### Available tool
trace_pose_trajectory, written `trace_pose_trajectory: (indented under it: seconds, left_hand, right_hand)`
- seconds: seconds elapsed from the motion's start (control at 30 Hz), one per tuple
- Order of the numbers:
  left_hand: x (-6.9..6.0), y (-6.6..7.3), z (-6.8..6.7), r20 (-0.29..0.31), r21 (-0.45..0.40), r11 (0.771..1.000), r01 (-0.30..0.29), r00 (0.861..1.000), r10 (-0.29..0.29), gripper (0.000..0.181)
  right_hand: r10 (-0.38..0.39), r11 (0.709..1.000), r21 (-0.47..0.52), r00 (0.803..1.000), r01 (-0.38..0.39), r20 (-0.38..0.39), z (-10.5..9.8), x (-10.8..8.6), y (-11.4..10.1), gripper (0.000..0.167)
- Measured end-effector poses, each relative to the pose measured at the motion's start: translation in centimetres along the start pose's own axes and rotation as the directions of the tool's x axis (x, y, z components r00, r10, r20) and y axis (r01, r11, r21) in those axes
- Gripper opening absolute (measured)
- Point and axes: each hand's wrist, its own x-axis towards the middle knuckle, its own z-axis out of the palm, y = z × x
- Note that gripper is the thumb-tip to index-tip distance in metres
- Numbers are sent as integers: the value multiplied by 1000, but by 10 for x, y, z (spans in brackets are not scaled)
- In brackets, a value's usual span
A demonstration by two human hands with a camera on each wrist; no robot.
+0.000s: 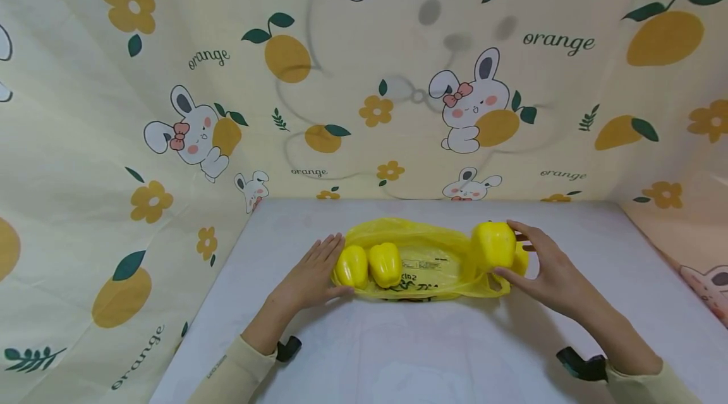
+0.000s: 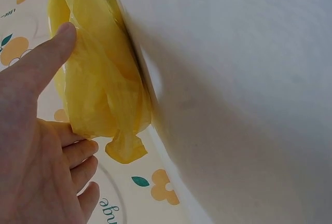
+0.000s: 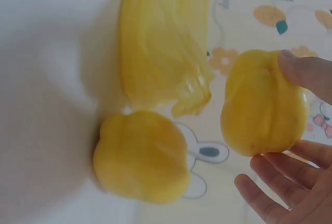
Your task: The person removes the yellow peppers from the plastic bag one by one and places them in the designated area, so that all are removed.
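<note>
Sitting at 3 o'clock from the left hand [image 1: 309,274] are two yellow peppers [image 1: 385,265] in an open yellow plastic bag [image 1: 426,243]. Further right, a raised pepper [image 1: 492,246] is around 10 o'clock from the right hand [image 1: 548,274], and a loose pepper [image 3: 142,156] sits on the white table [image 1: 398,347] just past the bag's end. Left hand's pretty flat, fingers mostly straight, just touching the bag's left end. Right hand's part-curled, pinching the raised pepper between thumb and fingers.

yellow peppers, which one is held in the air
The pepper gripped by the right hand; two others sit in the bag, and the fourth rests outside, on the table.
</note>
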Motion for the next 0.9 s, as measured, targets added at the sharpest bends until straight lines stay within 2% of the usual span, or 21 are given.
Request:
trace_pose_trajectory:
  seconds: [0.27,0.53,0.9]
  left_hand:
    - [0,0,0,-8,10,1000,-2,1000,2,110]
    - [-1,0,0,-2,1,1000,0,1000,0,109]
    - [-2,0,0,1,15,1000,-7,1000,7,110]
  right_hand:
    - [0,999,-49,999,-2,-40,-12,-6,13,97]
    - [-30,999,-41,995,26,-92,-21,-12,25,99]
    - [47,998,-38,995,-51,-86,-29,-19,46,102]
